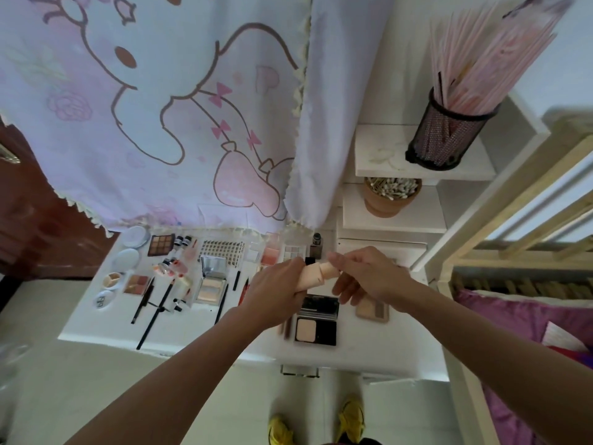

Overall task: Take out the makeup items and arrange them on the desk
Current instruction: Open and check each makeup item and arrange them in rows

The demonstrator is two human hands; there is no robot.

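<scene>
Left hand [276, 284] and right hand [369, 277] both clutch a peach item [316, 276]; next, I'd guess, park it on the surface [385, 345] at its 5 o'clock.

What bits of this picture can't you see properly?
All in the head view:
The peach item: the left hand and right hand cover both ends, so what it is stays unclear.
The beige case: partly under the right wrist.
The sticker sheet: its writing is too small to read.
The sticks beside the black compact: blurred.
</scene>
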